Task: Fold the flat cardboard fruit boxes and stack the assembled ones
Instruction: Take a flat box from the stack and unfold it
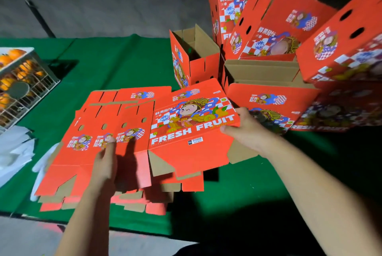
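A pile of flat red cardboard fruit boxes lies on the green table. The top flat box, printed "FRESH FRUIT", is lifted at its right side. My right hand grips that box's right edge. My left hand lies fingers-down on the pile's left panel and holds nothing. Assembled red boxes stand and lean in a heap at the right and back right, some with open tops showing brown insides. One small open box stands upright behind the pile.
A white wire crate of oranges stands at the left edge. White foam sheets lie in front of it. The green table cover ends at a front edge near me, with grey floor below.
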Demonstrator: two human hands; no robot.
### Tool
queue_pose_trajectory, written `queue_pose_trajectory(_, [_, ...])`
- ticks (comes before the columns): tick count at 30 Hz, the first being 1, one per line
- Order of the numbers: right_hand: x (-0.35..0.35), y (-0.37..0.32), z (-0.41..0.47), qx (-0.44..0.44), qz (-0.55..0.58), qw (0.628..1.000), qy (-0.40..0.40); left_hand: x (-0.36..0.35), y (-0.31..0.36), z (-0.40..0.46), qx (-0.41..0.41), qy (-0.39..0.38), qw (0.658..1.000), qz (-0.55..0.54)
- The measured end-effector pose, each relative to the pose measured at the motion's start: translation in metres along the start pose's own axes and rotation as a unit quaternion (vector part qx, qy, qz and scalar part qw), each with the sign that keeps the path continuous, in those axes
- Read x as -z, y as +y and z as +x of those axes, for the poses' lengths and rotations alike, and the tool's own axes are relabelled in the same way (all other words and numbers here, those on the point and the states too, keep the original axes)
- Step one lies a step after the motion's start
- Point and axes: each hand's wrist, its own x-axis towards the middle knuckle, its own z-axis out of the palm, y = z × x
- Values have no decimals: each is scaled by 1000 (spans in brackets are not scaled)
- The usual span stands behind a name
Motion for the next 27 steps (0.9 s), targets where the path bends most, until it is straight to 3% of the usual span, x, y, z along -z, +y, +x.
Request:
queue_pose_trajectory(3, [5,6,-6,10,45,999,-15,4,-13,4,-22,10,999,-23])
queue_pose_trajectory(7, [22,31,-20,1,34,990,-134,13,-15,-2,-76,13,997,-27])
queue_pose_trajectory(9, [28,43,-26,-10,23,988,-152,8,-4,-6,-128,-17,992,-5])
queue_pose_trajectory(11, [32,53,-29,-30,83,987,-134,-2,10,-6,-156,-38,987,6])
queue_pose_trajectory(15, [47,64,-28,-30,256,966,-2,-47,33,-25,-150,-65,985,-62])
queue_pose_trajectory(16, [53,63,-29,-22,263,965,-3,-60,38,-35,-159,-99,980,-63])
queue_pose_trajectory(18, [56,59,-32,-16,220,974,-51,-82,42,-59,-99,-235,963,-88])
queue_pose_trajectory(20, [52,53,-33,1,165,984,-61,-100,39,-78,-99,-298,944,-97])
queue_pose_trajectory(23, [54,43,-33,35,169,985,22,-123,47,-97,-85,-324,927,-167])
queue_pose_trajectory(25, [64,40,-36,77,183,979,50,-130,59,-93,-61,-302,926,-219])
queue_pose_trajectory(27, [72,37,-39,107,193,973,71,-134,63,-77,-118,-196,959,-169])
